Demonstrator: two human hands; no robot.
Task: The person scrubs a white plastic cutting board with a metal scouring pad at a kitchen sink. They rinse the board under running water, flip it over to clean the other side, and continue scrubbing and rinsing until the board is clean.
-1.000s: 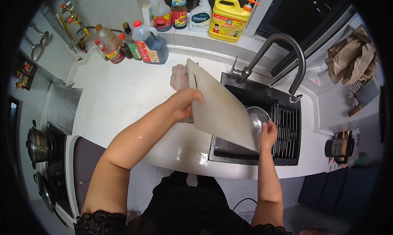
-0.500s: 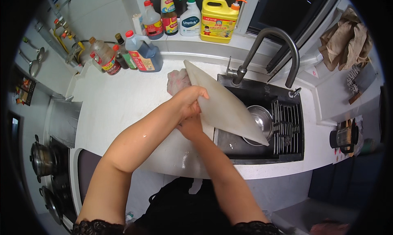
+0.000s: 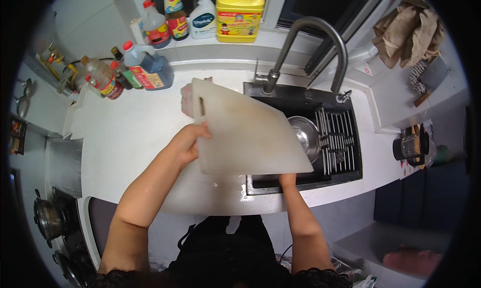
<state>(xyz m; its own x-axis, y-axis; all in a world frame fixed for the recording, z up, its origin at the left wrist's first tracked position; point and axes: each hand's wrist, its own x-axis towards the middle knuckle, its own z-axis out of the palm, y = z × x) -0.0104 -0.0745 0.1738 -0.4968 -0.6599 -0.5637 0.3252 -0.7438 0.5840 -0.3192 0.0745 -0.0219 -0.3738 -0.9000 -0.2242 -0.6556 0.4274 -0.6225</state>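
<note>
A pale plastic cutting board (image 3: 245,132) hangs tilted over the counter's edge and the left part of the sink. My left hand (image 3: 188,140) grips its left edge, below the slot handle, with the thumb on the upper face. At the board's near right edge my right hand (image 3: 287,179) reaches underneath. Most of its fingers are hidden by the board, so their hold does not show. Behind the board's far left corner lies a crumpled greyish-pink cloth (image 3: 187,99), partly covered.
The black sink (image 3: 300,183) holds a steel bowl (image 3: 304,137) and a wire rack (image 3: 336,142), under a tall grey faucet (image 3: 340,52). Bottles, including a blue jug (image 3: 153,72), stand at the back left. A yellow detergent jug (image 3: 239,17) is on the sill. Pots (image 3: 47,220) sit at left.
The board has turned to show its broad face and moved left. My hands, close together before, are now apart: the left at its left edge, the right beneath its near right edge.
</note>
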